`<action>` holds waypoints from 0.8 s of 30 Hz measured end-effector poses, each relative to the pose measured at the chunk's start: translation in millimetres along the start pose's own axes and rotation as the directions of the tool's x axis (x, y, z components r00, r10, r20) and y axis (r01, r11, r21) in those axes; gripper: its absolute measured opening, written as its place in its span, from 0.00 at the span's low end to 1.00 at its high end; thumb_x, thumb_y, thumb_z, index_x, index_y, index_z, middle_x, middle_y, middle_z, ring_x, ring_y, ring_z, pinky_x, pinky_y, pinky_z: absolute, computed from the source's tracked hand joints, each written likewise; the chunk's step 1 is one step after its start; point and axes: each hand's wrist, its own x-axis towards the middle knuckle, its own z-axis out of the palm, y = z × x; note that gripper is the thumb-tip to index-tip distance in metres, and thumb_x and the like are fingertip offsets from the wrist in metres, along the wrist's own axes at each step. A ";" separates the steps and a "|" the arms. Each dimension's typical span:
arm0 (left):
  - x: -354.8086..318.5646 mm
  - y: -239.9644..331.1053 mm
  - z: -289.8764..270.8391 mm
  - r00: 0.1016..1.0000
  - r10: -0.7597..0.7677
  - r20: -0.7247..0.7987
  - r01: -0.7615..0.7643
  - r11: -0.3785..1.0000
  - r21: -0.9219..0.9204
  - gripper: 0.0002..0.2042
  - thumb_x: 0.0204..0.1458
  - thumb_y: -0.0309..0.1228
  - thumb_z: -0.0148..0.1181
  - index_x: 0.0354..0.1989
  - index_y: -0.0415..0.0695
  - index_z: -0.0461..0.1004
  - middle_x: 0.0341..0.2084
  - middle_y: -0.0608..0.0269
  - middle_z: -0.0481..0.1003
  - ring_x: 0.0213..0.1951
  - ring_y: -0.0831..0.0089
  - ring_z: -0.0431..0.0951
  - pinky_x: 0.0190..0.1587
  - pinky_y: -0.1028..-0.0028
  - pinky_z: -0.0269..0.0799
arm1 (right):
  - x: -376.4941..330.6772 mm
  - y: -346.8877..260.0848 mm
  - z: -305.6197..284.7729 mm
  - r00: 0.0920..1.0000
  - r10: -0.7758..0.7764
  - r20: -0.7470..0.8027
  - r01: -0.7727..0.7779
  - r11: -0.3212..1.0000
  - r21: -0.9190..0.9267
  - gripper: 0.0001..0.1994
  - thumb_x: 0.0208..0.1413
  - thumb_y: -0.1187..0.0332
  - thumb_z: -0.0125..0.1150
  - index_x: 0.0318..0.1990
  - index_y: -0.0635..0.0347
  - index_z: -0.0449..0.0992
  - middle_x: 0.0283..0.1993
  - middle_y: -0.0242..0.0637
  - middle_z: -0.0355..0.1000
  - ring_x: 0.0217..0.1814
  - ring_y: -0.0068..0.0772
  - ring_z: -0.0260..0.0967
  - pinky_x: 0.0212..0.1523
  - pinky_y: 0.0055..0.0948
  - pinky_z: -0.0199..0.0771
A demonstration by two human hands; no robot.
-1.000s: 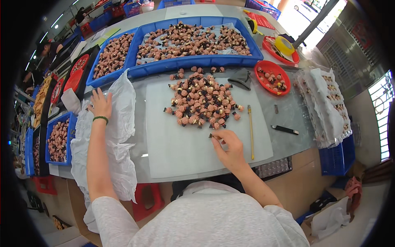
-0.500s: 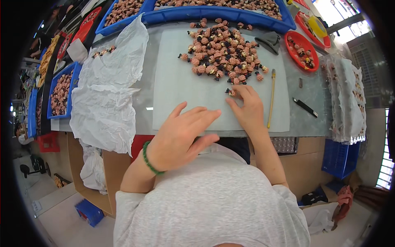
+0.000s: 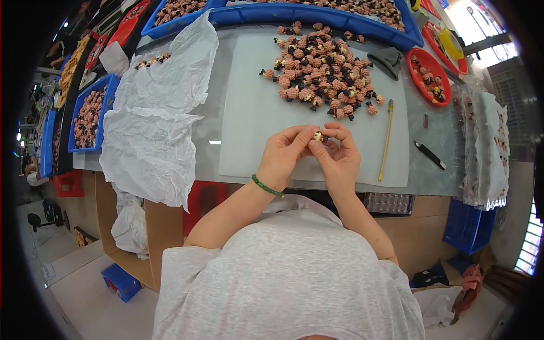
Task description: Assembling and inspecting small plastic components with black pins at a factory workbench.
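Observation:
Between the fingertips of both hands is a small figurine (image 3: 318,136) with a pale face, dark body and pinkish hair. My left hand (image 3: 288,150), a green bead bracelet at its wrist, pinches it from the left. From the other side my right hand (image 3: 338,156) grips it with thumb and fingers closed. Both hands are held over the near part of a white sheet (image 3: 249,113). Just beyond them lies a loose pile of similar figurines (image 3: 326,71), pink-haired with dark bodies.
A yellow pencil-like stick (image 3: 386,141) and black tweezers (image 3: 429,154) lie to the right. A red plate (image 3: 416,55) holds a few pieces. Blue trays (image 3: 317,15) of figurines stand at the back. Crumpled white paper (image 3: 150,136) covers the left side; stacked clear trays (image 3: 481,153) stand far right.
My right hand has lifted the figurine off the sheet and drawn it nearer. My left hand has swung in from the left, closing its fingers on the same figurine. The view has shifted slightly.

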 end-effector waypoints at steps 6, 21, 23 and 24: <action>3.6 8.6 -16.4 0.993 0.116 -0.021 -0.107 0.962 0.251 0.10 0.53 0.29 0.53 0.39 0.35 0.71 0.32 0.61 0.73 0.34 0.76 0.73 0.41 0.76 0.71 | -2.8 -2.9 2.4 0.985 0.006 0.170 -0.014 0.999 0.050 0.14 0.47 0.80 0.59 0.43 0.66 0.68 0.41 0.36 0.66 0.42 0.23 0.66 0.43 0.21 0.70; 8.2 10.4 -23.9 0.999 0.042 -0.025 -0.041 0.999 0.018 0.13 0.54 0.28 0.50 0.45 0.35 0.67 0.38 0.60 0.71 0.38 0.74 0.73 0.42 0.76 0.71 | 34.4 -15.4 -11.0 0.825 -0.483 0.295 0.563 0.651 -0.509 0.12 0.39 0.81 0.62 0.35 0.62 0.73 0.36 0.39 0.70 0.34 0.34 0.69 0.32 0.26 0.69; 8.6 14.9 -20.0 0.999 -0.023 -0.037 0.021 0.999 -0.032 0.13 0.54 0.27 0.48 0.46 0.35 0.66 0.37 0.59 0.71 0.39 0.72 0.73 0.42 0.74 0.71 | 50.4 -18.5 -15.1 0.803 -0.507 0.314 0.530 0.365 -0.766 0.11 0.41 0.80 0.59 0.36 0.61 0.73 0.36 0.38 0.69 0.35 0.37 0.67 0.34 0.30 0.68; 8.5 15.1 -19.0 0.999 -0.020 -0.034 0.019 0.999 -0.031 0.13 0.54 0.27 0.48 0.46 0.35 0.66 0.37 0.59 0.71 0.39 0.72 0.73 0.42 0.74 0.71 | 51.8 -16.0 -16.9 0.801 -0.510 0.313 0.531 0.362 -0.766 0.11 0.41 0.80 0.59 0.36 0.61 0.73 0.36 0.38 0.69 0.35 0.37 0.67 0.34 0.30 0.68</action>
